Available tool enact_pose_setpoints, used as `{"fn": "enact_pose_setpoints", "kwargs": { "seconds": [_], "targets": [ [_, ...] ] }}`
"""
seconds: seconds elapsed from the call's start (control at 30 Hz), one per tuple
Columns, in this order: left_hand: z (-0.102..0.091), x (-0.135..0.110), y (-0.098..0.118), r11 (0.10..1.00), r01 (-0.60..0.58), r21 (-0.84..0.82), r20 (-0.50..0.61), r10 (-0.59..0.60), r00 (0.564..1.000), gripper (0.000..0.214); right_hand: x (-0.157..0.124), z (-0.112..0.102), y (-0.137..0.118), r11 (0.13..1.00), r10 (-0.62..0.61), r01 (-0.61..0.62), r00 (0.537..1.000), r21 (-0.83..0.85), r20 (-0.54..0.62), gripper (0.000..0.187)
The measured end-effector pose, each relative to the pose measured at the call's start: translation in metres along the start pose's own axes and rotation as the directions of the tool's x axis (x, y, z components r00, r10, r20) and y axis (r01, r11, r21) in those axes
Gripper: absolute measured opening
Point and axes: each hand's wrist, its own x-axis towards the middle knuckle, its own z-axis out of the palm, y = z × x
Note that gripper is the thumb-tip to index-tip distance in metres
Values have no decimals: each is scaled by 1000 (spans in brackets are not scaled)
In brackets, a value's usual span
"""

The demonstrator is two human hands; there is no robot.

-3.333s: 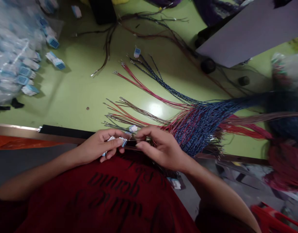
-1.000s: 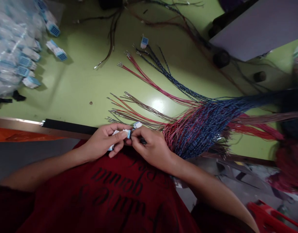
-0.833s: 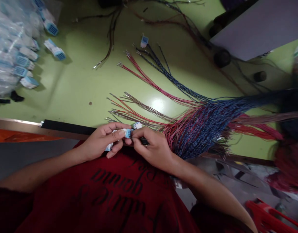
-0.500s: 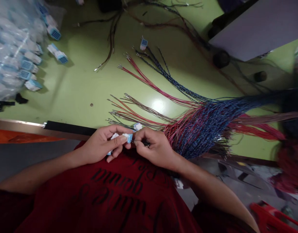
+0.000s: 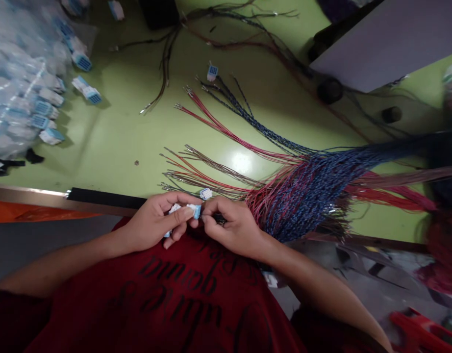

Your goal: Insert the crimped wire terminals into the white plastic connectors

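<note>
My left hand (image 5: 163,219) is closed around a white and blue plastic connector housing (image 5: 195,211), its blue end pointing right. More white and blue plastic shows between the fingers of that hand. Against the blue end, my right hand (image 5: 231,220) pinches what looks like a thin wire, mostly hidden by the fingers. Just beyond the hands, another connector housing (image 5: 206,193) lies at the table edge. A thick bundle of blue, red and brown wires (image 5: 307,186) spreads to the right, with metal-tipped ends fanning leftward.
A clear plastic bag (image 5: 23,73) of connector housings sits at the far left, with a few loose ones (image 5: 87,90) beside it. One housing (image 5: 212,72) lies near the blue wire tips. Dark wires (image 5: 240,19) and a pale panel (image 5: 388,44) are at the back.
The view has shifted slightly. Both hands stay together at the connector housing, with the right fingers still pinched by its blue end.
</note>
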Motion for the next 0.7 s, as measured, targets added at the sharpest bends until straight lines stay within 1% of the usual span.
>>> {"fn": "enact_pose_setpoints", "kwargs": {
  "seconds": [0.13, 0.33, 0.4, 0.47, 0.6, 0.7],
  "targets": [
    [-2, 1, 0, 1000, 10, -8, -17, -10, 1000, 26, 0, -1, 2, 1000, 6, -5, 1000, 19, -13, 11],
    [-6, 4, -2, 1000, 4, -15, 20, -3, 1000, 26, 2, -4, 3, 999, 32, -32, 999, 22, -1, 10],
    [-7, 3, -2, 1000, 0, 6, 30, 0, 1000, 27, 2, -4, 3, 995, 78, -78, 997, 65, 2, 10],
    [-7, 3, -1, 1000, -6, 29, 40, 5, 999, 28, 2, -3, 3, 976, 154, -157, 988, 152, 29, 10],
    [-7, 2, -1, 998, -22, 62, 42, 19, 999, 32, 4, -1, 2, 883, 289, -313, 950, 350, 119, 11],
    [-6, 3, -3, 996, -23, 91, 29, 21, 999, 31, 5, 2, 1, 835, 326, -354, 935, 422, 140, 13]
  ]
}}
